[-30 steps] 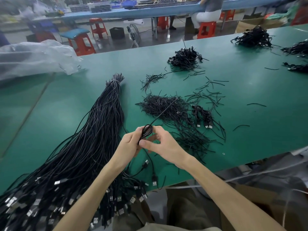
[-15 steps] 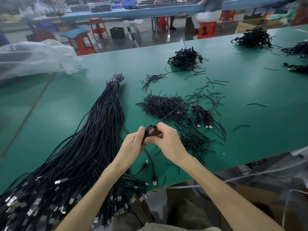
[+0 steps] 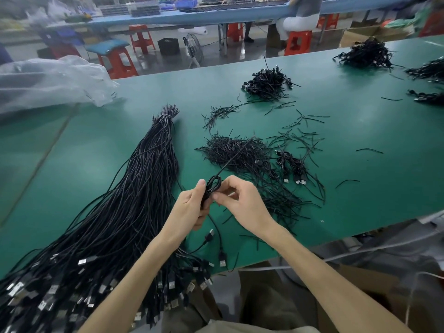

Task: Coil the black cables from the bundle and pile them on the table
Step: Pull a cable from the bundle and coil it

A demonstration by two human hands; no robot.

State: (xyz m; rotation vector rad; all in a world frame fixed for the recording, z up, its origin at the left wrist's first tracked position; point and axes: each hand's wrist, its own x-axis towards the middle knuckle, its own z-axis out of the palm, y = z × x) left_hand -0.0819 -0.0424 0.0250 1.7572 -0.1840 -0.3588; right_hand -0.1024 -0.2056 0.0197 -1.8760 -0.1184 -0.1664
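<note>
A long bundle of black cables (image 3: 134, 193) lies on the green table (image 3: 360, 169) at the left, tied at its far end, with its USB plugs fanned over the near edge. My left hand (image 3: 189, 207) grips a small coiled black cable (image 3: 212, 187) above the table. My right hand (image 3: 242, 203) pinches the coil's lower part, where a thin tie sticks up and away. A few coiled cables (image 3: 292, 168) with plugs lie to the right of my hands. A larger pile of coiled cables (image 3: 268, 84) sits further back.
Loose black ties (image 3: 237, 152) are heaped and scattered across the middle of the table. A clear plastic bag (image 3: 48, 80) lies at the far left. More cable heaps (image 3: 365, 54) sit at the far right. Red stools and another bench stand beyond the table.
My hands have closed together on the coil and shifted slightly. The tie's free end has swung and now points more upright, away from me.
</note>
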